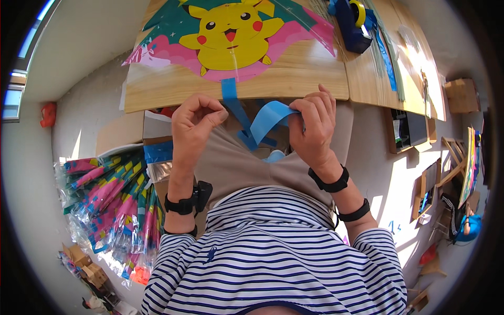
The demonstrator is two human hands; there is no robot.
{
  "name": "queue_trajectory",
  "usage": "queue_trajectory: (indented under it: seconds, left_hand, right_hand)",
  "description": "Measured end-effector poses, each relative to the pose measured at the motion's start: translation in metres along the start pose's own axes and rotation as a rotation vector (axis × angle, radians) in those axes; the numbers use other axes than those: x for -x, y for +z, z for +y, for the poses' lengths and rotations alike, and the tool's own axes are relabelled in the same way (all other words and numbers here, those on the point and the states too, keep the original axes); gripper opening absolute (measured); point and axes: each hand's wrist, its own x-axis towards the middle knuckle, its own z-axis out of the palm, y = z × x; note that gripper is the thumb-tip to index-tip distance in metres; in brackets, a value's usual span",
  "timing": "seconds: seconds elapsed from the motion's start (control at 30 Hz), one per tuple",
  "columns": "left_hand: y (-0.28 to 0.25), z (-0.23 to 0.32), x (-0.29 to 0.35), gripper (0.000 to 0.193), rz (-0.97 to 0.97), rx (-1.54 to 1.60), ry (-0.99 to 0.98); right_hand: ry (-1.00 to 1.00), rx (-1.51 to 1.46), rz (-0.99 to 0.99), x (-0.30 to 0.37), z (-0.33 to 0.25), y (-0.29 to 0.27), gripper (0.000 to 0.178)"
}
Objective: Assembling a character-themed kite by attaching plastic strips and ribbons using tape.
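A kite point(233, 39) with a yellow cartoon animal on pink and green lies on the wooden table in front of me. From its near edge a blue ribbon tail point(234, 102) hangs over the table edge above my lap. Between the thumb and fingers of my right hand point(315, 126) I pinch a blue ribbon point(270, 118), which loops down toward the hanging tail; whether they are one piece I cannot tell. Left of the ribbon, my left hand point(195, 123) has thumb and forefinger pressed together. Anything between those fingertips is too small to make out.
A dark blue tape dispenser point(354, 34) and thin rods point(386, 58) lie on the wooden table point(310, 90) at the right. Beside me on the left are a cardboard box point(121, 134) and a heap of plastic-wrapped kites point(113, 202). Wooden frames point(455, 163) stand far right.
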Motion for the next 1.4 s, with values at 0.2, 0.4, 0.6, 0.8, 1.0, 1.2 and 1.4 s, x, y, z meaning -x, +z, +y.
queue_trajectory:
  seconds: [0.2, 0.4, 0.6, 0.8, 1.0, 1.2, 1.4]
  left_hand:
    - [0.021, -0.014, 0.009, 0.029, -0.056, 0.128, -0.27]
    - [0.047, -0.016, 0.007, 0.038, -0.222, 0.252, -0.29]
    - [0.031, -0.027, -0.005, 0.036, -0.173, 0.528, -0.299]
    - [0.029, -0.041, -0.025, 0.032, 0.04, 0.589, -0.194]
    - [0.053, -0.077, -0.01, 0.031, 0.04, -0.397, 0.047]
    - [0.074, -0.096, -0.025, 0.04, -0.069, -0.953, 0.314]
    - [0.077, -0.11, -0.035, 0.046, -0.088, -1.055, 0.329]
  right_hand:
    - [0.058, -0.09, 0.024, -0.005, -0.007, -0.004, 0.021]
    - [0.107, -0.156, 0.008, -0.005, -0.012, 0.003, 0.02]
    - [0.283, -0.24, -0.097, 0.008, -0.001, 0.02, 0.011]
    - [1.07, -0.581, -0.475, 0.03, 0.022, 0.062, 0.022]
    - [1.382, -0.698, -0.415, 0.052, 0.037, 0.1, 0.015]
    - [1.393, -0.702, -0.31, 0.075, 0.045, 0.117, 0.02]
    - [1.43, -0.751, -0.276, 0.072, 0.033, 0.121, 0.012]
